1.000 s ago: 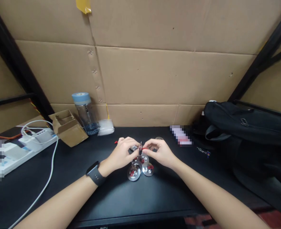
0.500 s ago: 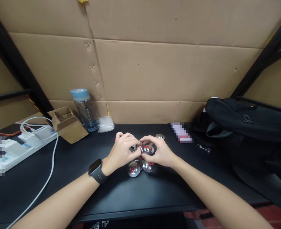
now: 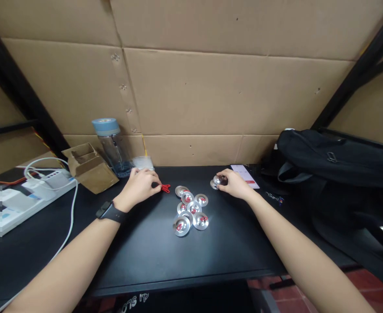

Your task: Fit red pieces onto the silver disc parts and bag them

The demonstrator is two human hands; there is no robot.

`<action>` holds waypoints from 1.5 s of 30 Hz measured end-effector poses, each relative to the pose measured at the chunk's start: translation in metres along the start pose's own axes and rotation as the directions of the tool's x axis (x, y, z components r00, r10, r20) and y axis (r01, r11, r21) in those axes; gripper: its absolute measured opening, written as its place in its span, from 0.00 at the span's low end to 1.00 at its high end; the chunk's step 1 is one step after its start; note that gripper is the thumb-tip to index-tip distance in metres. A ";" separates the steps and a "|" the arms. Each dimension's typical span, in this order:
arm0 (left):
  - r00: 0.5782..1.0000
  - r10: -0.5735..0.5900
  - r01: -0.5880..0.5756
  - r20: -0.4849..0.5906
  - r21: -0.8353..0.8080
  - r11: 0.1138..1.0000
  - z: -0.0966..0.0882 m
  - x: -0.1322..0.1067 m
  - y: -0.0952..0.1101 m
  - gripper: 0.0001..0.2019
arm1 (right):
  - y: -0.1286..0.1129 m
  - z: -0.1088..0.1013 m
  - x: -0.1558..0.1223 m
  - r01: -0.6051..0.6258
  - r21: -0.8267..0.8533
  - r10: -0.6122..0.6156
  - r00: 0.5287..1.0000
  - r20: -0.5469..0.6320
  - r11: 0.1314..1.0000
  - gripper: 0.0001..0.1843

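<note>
Near the back of the black table, my left hand point(image 3: 142, 184) is pinched closed at the edge of a small bundle of red cords point(image 3: 166, 188). Off to the right, my right hand point(image 3: 236, 184) grips the rim of a shiny finger cymbal point(image 3: 218, 179). That disc sits over another finger cymbal point(image 3: 213, 185) on the tabletop. Between my hands lies a loose cluster of finger cymbals, among them one at the front point(image 3: 181, 226) and one to the right point(image 3: 201, 221). Bits of red cord show at the domed centres of several of them.
A lit phone point(image 3: 245, 176) lies behind my right hand, with a small keychain point(image 3: 275, 198) beside it. At right stands a black backpack point(image 3: 341, 161). Leftward are a blue-lidded bottle point(image 3: 110, 148), an opened cardboard box point(image 3: 92, 169) and a white power strip point(image 3: 44, 191) with cables.
My hands have parted from over the cluster: the left moved left to the red cords, the right moved right with a finger cymbal. The cluster is now uncovered.
</note>
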State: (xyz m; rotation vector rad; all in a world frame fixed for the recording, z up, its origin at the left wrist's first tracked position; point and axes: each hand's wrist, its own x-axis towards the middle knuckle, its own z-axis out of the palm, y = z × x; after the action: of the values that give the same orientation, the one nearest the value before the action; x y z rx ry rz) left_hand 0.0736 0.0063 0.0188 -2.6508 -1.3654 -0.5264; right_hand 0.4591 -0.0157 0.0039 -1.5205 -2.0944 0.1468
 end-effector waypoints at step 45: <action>0.983 0.180 -0.154 -0.024 -0.642 0.751 -0.015 -0.004 0.078 0.10 | -0.090 0.023 -0.026 -0.032 0.776 -0.059 0.994 0.089 0.630 0.11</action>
State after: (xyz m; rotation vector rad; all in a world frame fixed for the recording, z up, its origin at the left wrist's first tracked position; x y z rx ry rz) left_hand 0.1304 -0.0460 0.0362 -3.2853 -1.0637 -1.0957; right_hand 0.3771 -0.0662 0.0103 -0.9495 -1.7237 1.0187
